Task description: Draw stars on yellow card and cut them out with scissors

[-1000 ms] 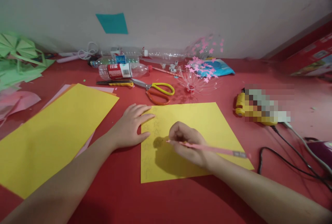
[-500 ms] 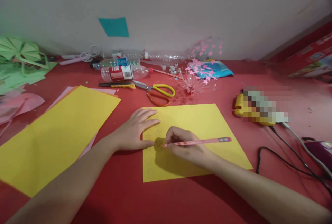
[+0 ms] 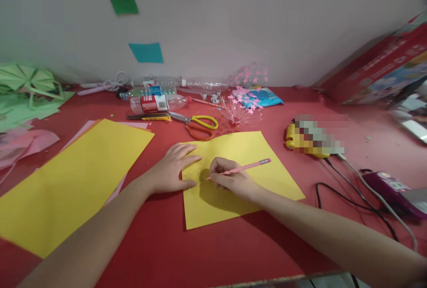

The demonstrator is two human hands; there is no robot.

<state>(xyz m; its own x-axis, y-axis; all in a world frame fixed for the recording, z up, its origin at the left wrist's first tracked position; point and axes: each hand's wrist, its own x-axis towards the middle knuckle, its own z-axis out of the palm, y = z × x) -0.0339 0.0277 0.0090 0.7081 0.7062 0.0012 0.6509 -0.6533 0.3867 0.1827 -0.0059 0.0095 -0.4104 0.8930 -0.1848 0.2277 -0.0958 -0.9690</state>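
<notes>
My left hand (image 3: 172, 170) lies flat on the left part of a yellow paper sheet (image 3: 270, 185), fingers spread. In my right hand (image 3: 231, 180) is a pink pencil (image 3: 248, 166), gripped near its point, with the eraser end leaning up to the right. The pencil's tip is at the paper just right of my left thumb; whether it touches I cannot tell. Faint pencil outlines, partly hidden by my left hand, run along the sheet's left side. Scissors (image 3: 197, 123) with one yellow and one orange handle lie behind the sheet.
More yellow paper (image 3: 80, 181) lies left over pink and orange sheets. Behind are a utility knife (image 3: 156, 118), plastic bottles (image 3: 173, 102) and a pink star ornament (image 3: 245, 101). A yellow device (image 3: 290, 136) with cords and a purple device (image 3: 387, 188) stand right. Green paper pieces (image 3: 30, 87) lie far left.
My view has tilted up a little and shifted right. The yellow sheet has turned slightly, its right side swinging away from me. The pencil's eraser end is raised more steeply.
</notes>
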